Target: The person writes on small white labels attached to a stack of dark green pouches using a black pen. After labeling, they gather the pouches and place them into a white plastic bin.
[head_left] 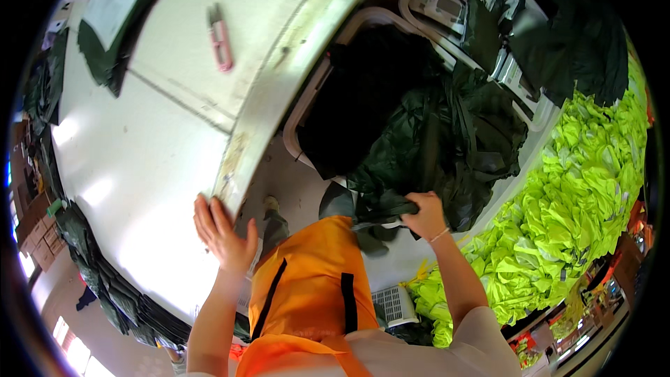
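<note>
Here, left hand (222, 232) open on white table (139, 160), right hand (424, 214) gripping dark green fabric (433, 146).

Dark green fabric (433, 146), neon yellow vests (586, 181), white table (139, 146), pink cutter (220, 38)

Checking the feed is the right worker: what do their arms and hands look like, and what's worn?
Both forearms are bare, no gloves. The right hand has a thin pale band at the wrist; the left hand wears nothing. Short pale sleeves, under an orange vest with black straps.
</note>
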A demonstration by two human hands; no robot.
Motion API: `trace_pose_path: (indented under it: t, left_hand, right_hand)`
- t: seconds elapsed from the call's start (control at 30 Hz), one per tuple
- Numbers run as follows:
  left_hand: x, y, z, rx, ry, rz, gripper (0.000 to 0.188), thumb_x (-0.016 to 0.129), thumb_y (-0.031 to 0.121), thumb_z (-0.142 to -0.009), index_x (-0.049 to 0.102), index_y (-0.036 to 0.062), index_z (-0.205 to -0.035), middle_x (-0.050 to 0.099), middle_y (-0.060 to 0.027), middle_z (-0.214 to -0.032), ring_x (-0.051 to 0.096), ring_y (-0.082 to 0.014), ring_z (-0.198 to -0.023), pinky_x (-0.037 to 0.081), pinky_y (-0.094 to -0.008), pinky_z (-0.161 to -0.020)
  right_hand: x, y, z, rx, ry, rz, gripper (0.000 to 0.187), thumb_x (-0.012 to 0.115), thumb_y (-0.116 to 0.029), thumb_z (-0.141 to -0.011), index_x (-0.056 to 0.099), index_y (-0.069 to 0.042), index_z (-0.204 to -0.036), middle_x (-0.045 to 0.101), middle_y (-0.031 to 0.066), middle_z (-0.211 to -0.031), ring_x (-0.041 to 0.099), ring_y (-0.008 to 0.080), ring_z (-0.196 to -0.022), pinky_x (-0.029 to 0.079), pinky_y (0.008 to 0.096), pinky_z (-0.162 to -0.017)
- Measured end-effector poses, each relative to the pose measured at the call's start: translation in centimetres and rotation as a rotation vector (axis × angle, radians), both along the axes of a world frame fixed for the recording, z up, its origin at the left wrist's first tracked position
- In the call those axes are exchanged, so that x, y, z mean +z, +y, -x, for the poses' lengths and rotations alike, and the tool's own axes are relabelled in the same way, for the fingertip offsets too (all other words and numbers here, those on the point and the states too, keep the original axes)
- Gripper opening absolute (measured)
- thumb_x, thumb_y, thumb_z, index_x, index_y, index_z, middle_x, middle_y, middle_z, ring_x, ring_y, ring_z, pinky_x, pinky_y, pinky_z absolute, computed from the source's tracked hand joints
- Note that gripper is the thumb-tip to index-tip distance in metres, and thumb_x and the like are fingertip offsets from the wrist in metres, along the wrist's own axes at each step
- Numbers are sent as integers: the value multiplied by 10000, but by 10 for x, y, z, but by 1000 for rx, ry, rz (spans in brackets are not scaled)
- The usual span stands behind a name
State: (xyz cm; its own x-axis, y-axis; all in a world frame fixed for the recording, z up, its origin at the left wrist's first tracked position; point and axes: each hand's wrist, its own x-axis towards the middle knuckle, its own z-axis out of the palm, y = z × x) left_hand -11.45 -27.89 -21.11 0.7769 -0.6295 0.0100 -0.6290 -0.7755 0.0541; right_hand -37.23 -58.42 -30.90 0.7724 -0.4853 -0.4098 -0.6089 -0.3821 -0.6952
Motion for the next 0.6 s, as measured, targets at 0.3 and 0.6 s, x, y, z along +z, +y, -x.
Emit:
trace_pose_path:
  t: [0.3,0.6]
  left_hand:
    - [22,16,-2,56,182,80,936,710,415,-765,277,42,-1506,181,-211,-1584,160,-370,-1471,107,-520,-1181]
    - [143,3,23,-419,715,1020,715,756,350,-747,493,14,-1322,490,-262,-1363,485,-380,-1263,403,-418,-1048]
  right_hand:
    - [236,-36,38,-207,-747,329,297,648,-36,-800,630,-25,-1096,611,121,-1106,596,244,-1043,456,351,-954]
    - [506,98,-18,133,-693,481,432,546,-125,-941,505,79,-1319,616,170,-1246,599,249,-1114,414,336,-1026]
